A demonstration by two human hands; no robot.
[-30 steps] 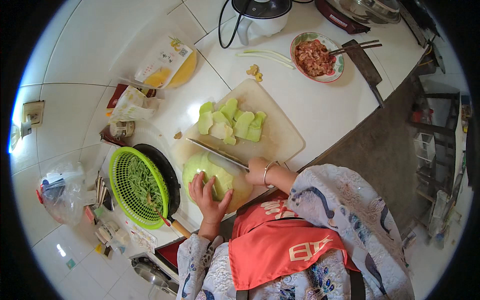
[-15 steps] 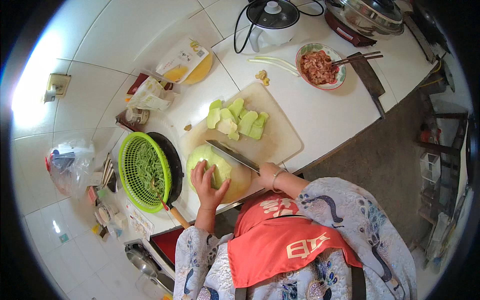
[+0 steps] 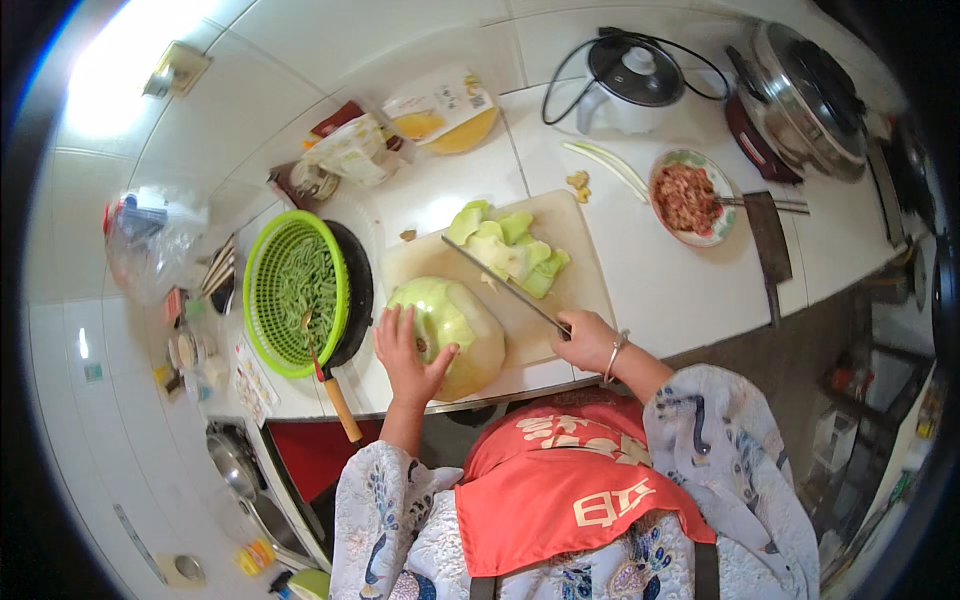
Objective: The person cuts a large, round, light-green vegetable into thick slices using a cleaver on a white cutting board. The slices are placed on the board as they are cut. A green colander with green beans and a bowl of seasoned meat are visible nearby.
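A large, round, pale green vegetable (image 3: 465,330), partly pared to a yellowish surface, rests on the near left part of the cutting board (image 3: 590,290). My left hand (image 3: 408,350) grips its left side, thumb over the top and fingers spread around it. In my right hand (image 3: 588,345), closed on the handle, is a kitchen knife (image 3: 505,285). Its blade points far left, away from the vegetable, at the near edge of a heap of light green parings (image 3: 520,245) on the board. Part of the blade's flat is turned from view.
Left stands a green colander (image 3: 258,300) of green beans over a dark pan (image 3: 355,290). Beyond the board lie ginger (image 3: 579,184) and scallion stalks (image 3: 610,165). To the right are a bowl of raw meat (image 3: 688,200) with chopsticks, a cleaver (image 3: 768,240), and the counter edge.
My right hand has drawn the knife off the vegetable to the right, toward the parings. The parings lie more bunched together. My left hand stays on the vegetable; the whole view has shifted.
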